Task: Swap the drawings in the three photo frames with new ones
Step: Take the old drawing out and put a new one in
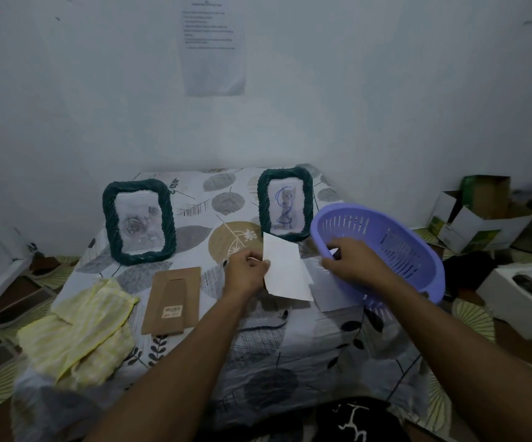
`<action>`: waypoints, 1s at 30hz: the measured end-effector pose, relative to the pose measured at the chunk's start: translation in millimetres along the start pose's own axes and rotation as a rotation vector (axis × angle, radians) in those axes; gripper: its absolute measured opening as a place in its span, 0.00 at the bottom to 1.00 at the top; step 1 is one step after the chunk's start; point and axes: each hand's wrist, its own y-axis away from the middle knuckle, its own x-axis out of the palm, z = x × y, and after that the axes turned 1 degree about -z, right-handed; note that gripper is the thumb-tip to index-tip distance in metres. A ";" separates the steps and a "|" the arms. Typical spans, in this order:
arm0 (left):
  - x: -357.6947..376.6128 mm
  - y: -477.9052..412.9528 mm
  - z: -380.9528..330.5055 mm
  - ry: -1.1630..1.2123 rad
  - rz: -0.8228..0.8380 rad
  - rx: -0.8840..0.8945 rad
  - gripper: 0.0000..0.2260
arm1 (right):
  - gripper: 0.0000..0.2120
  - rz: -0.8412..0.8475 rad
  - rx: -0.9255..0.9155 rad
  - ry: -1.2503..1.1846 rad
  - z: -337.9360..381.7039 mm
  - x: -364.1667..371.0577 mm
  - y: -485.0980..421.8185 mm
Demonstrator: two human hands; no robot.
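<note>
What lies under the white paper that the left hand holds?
Under the white paper, pinched by the left hand, a pale flat sheet sticks out to the right on the tablecloth. Whatever lies directly beneath is covered.

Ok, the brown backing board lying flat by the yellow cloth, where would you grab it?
Its near short edge, approached from the person's side. The backing board lies flat on the tablecloth, so a thumb-over, fingers-under pinch probably works best; the yellow cloth crowds its left edge.
</note>
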 end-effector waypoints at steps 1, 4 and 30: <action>7.7 -0.4 -1.7 0.007 0.015 -0.009 0.05 | 0.17 -0.015 -0.016 -0.015 -2.0 -3.6 -0.5; 29.1 -1.0 -4.1 0.019 0.044 -0.038 0.06 | 0.11 -0.087 -0.028 -0.129 -6.1 -18.8 -0.4; 95.5 6.6 -8.3 0.111 0.129 -0.223 0.11 | 0.15 -0.038 -0.038 -0.162 -5.1 3.0 2.6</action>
